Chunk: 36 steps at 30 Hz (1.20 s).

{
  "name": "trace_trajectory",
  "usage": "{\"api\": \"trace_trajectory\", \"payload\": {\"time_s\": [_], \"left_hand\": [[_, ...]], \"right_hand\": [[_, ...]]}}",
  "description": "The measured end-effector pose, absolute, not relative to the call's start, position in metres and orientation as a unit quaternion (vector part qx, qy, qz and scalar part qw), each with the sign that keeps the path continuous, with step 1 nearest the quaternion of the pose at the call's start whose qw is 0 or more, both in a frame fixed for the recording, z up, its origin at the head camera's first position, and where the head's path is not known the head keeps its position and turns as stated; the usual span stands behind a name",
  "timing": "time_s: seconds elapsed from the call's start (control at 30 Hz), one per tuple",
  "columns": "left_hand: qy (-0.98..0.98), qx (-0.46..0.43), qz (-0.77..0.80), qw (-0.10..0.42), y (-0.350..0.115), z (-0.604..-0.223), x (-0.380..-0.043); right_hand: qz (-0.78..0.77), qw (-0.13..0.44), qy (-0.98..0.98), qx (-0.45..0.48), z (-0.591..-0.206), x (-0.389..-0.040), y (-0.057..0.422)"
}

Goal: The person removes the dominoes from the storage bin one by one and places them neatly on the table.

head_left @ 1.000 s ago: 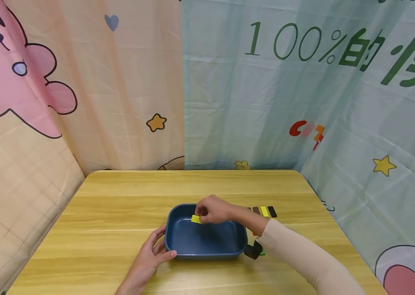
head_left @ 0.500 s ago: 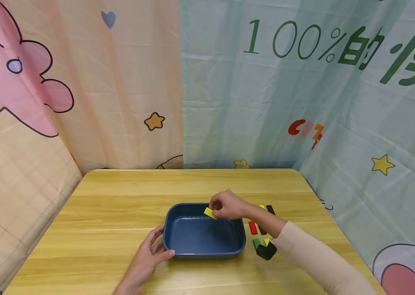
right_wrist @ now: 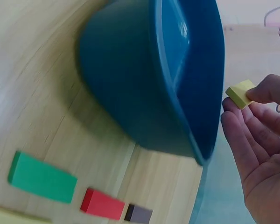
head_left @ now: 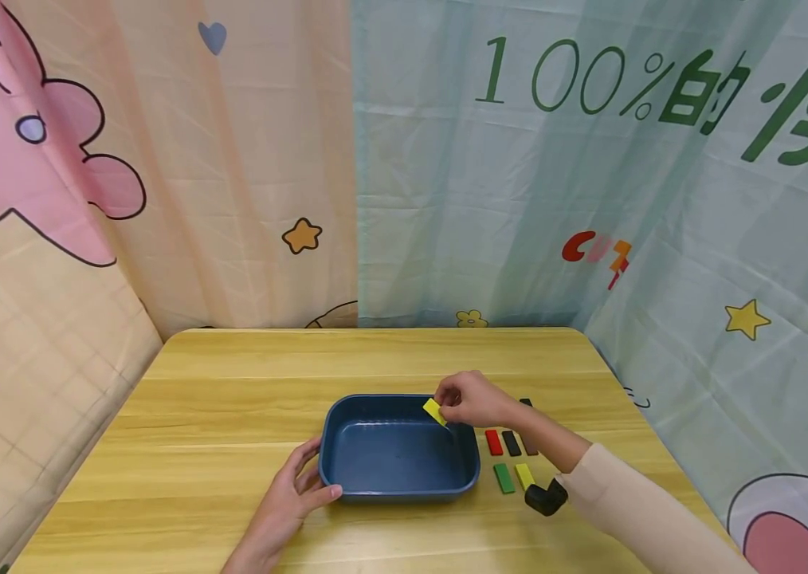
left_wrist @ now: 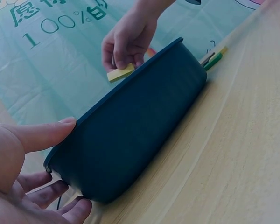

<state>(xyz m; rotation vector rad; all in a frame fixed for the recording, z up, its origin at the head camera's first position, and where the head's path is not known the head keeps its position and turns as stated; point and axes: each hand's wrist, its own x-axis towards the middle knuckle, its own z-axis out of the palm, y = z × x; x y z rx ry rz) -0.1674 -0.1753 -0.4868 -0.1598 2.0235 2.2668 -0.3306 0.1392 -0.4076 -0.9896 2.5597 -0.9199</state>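
Note:
A deep blue rectangular basin stands on the wooden table. My left hand holds its left end; in the left wrist view the thumb lies at the rim and the fingers reach round the corner below. Over the basin's back right corner, my right hand pinches a small yellow block between thumb and fingers. The right wrist view shows this yellow block higher than the rim, outside the basin's outline there. Nothing lies on the visible basin floor.
Right of the basin lie a red block, a black block, a green block and another yellow block. More dark blocks are partly hidden by the right forearm. Printed curtains hang behind the table.
My right hand has moved right with the yellow block, from over the basin's middle to its back right corner. The loose blocks beside the basin have come into sight. My left hand has stayed.

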Motion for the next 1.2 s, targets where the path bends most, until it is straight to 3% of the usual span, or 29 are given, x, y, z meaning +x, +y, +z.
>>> {"api": "trace_trajectory", "payload": {"time_s": [0.73,1.2], "left_hand": [[0.662,-0.049,0.747,0.049,-0.175,-0.487,-0.168],[0.667,-0.056,0.741,0.048,-0.175,-0.485,-0.169]], "right_hand": [[-0.359,0.104,0.876,-0.304,-0.420,-0.319,0.204],[-0.405,0.130,0.871,-0.246,-0.436,-0.297,0.243]]}}
